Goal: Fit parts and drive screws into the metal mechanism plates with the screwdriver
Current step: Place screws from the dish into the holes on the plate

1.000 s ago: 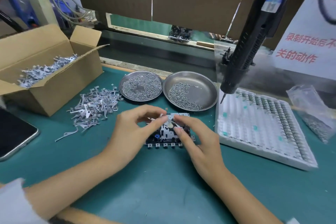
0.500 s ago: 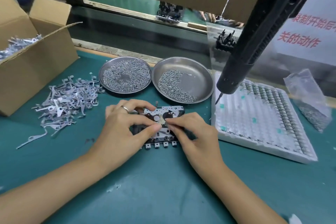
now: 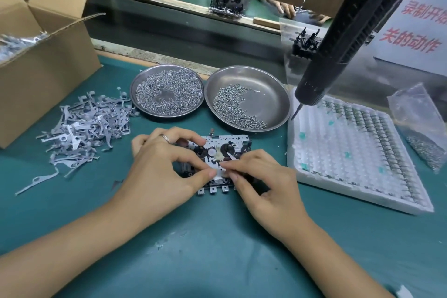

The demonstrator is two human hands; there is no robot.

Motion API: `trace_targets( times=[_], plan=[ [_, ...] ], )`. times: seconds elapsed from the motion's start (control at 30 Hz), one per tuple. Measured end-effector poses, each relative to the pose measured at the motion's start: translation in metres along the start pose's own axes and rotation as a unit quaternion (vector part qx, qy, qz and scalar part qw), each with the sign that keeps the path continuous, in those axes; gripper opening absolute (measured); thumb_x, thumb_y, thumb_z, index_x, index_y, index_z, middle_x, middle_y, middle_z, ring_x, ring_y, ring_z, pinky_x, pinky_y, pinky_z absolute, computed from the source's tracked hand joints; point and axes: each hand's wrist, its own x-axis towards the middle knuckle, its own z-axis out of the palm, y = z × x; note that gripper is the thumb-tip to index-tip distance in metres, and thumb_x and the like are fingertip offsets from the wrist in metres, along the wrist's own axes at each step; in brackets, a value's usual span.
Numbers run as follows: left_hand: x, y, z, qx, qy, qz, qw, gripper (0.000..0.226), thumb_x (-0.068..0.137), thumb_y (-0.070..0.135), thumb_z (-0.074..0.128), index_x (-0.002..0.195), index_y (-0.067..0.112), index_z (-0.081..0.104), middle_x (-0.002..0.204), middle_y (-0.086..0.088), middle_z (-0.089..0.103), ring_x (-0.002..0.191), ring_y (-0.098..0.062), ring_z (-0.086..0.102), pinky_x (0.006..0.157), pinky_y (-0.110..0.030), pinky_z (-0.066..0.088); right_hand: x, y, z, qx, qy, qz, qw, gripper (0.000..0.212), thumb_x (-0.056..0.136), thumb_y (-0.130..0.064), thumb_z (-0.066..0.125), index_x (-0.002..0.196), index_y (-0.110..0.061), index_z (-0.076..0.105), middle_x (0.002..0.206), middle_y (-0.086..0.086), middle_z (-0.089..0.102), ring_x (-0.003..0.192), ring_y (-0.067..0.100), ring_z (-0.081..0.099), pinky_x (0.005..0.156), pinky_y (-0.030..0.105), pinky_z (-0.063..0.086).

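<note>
Two hands are working on one mechanism plate point(image 3: 227, 152) lying flat on the green mat point(image 3: 217, 249). I am seeing the left hand point(image 3: 164, 172) curling over the plate's 9 o'clock side, thumb and forefinger pinching at its middle. The right hand point(image 3: 271, 189) is pinching a small pale part point(image 3: 229, 156) against the plate from 4 o'clock. Two steel dishes of screws point(image 3: 167, 92) point(image 3: 249, 101) are sitting at 12 o'clock. The black screwdriver point(image 3: 338, 41) is hanging at 2 o'clock over a white tray point(image 3: 358, 159). Loose grey levers point(image 3: 82, 133) are lying at 9 o'clock.
</note>
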Motion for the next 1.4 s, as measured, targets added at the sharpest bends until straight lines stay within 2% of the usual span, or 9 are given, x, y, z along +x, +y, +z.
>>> trace_targets(
  times=[0.3,0.5,0.67,0.77,0.9,1.0,1.1,1.2,1.4],
  plan=[
    [0.002,0.0,0.0,-0.011,-0.024,0.006,1.0,0.007,0.059,0.052,0.067,0.058,0.045,0.069,0.103,0.029,0.058,0.1,0.003,0.048,0.099,-0.032,0.021,-0.004,0.001,0.002,-0.063,-0.016,-0.038,0.997,0.008,0.081,-0.005,0.068,0.086,-0.001,0.074,0.09,0.008,0.061,0.082,0.014,0.057,0.077,0.021,0.047],
    [0.001,0.0,0.001,-0.002,-0.025,0.015,1.0,0.011,0.068,0.054,0.074,0.064,0.044,0.071,0.105,0.028,0.058,0.102,0.0,0.048,0.101,-0.034,0.021,-0.002,0.0,0.0,-0.009,0.056,0.004,0.998,0.012,0.087,-0.007,0.061,0.088,-0.003,0.073,0.09,0.003,0.065,0.085,0.009,0.06,0.075,0.017,0.046],
    [0.009,-0.004,-0.002,-0.036,0.043,0.058,0.997,0.023,0.082,0.046,0.058,0.097,0.035,0.072,0.105,0.017,0.06,0.102,-0.013,0.057,0.1,-0.049,0.036,0.001,0.0,0.0,0.023,0.087,0.043,0.995,0.013,0.088,-0.01,0.061,0.09,-0.007,0.073,0.087,-0.002,0.065,0.085,0.006,0.06,0.078,0.016,0.045],
    [0.03,-0.018,-0.009,0.051,0.124,0.056,0.989,0.021,0.093,0.022,0.06,0.111,0.02,0.07,0.106,0.004,0.061,0.105,-0.025,0.053,0.096,-0.04,0.039,0.0,0.001,0.002,0.033,0.092,0.045,0.994,0.013,0.089,-0.013,0.06,0.09,-0.008,0.073,0.087,-0.007,0.064,0.084,0.004,0.059,0.073,0.023,0.05],
    [0.07,-0.038,-0.017,0.201,0.048,-0.038,0.978,0.031,0.094,0.021,0.056,0.124,0.018,0.063,0.121,-0.013,0.06,0.113,-0.035,0.05,0.098,-0.043,0.04,-0.001,0.001,0.003,0.051,0.103,0.057,0.992,0.015,0.09,-0.017,0.06,0.09,-0.012,0.073,0.088,-0.012,0.062,0.085,0.007,0.06,0.062,0.041,0.054],
    [0.09,-0.041,-0.017,0.187,0.015,-0.095,0.978,0.023,0.091,0.019,0.062,0.113,0.013,0.07,0.114,-0.014,0.067,0.11,-0.033,0.058,0.097,-0.042,0.045,-0.001,0.001,0.003,0.058,0.095,0.06,0.992,0.014,0.09,-0.018,0.06,0.089,-0.012,0.073,0.088,-0.012,0.061,0.083,0.008,0.059,0.059,0.041,0.053],
    [0.094,-0.037,-0.013,0.18,0.042,-0.119,0.976,0.016,0.09,0.016,0.064,0.103,0.014,0.073,0.102,-0.015,0.07,0.101,-0.033,0.061,0.091,-0.039,0.048,-0.001,0.001,0.002,0.051,0.087,0.05,0.994,0.013,0.09,-0.017,0.06,0.087,-0.012,0.072,0.085,-0.011,0.062,0.081,0.006,0.059,0.067,0.027,0.05],
    [0.09,-0.034,-0.011,0.214,0.077,-0.102,0.968,0.014,0.091,0.019,0.063,0.1,0.018,0.073,0.098,-0.011,0.071,0.098,-0.033,0.062,0.085,-0.039,0.048,0.0,0.002,0.001,0.047,0.087,0.039,0.994,0.012,0.089,-0.016,0.061,0.086,-0.012,0.072,0.085,-0.009,0.064,0.083,0.004,0.059,0.073,0.016,0.046],
    [0.088,-0.037,-0.008,0.228,0.146,-0.041,0.962,0.015,0.096,0.024,0.055,0.098,0.016,0.067,0.097,-0.007,0.068,0.097,-0.031,0.057,0.088,-0.041,0.035,0.0,0.003,0.0,0.051,0.085,0.038,0.994,0.012,0.089,-0.017,0.061,0.085,-0.013,0.072,0.085,-0.012,0.063,0.083,0.004,0.06,0.072,0.016,0.046]
  ],
)
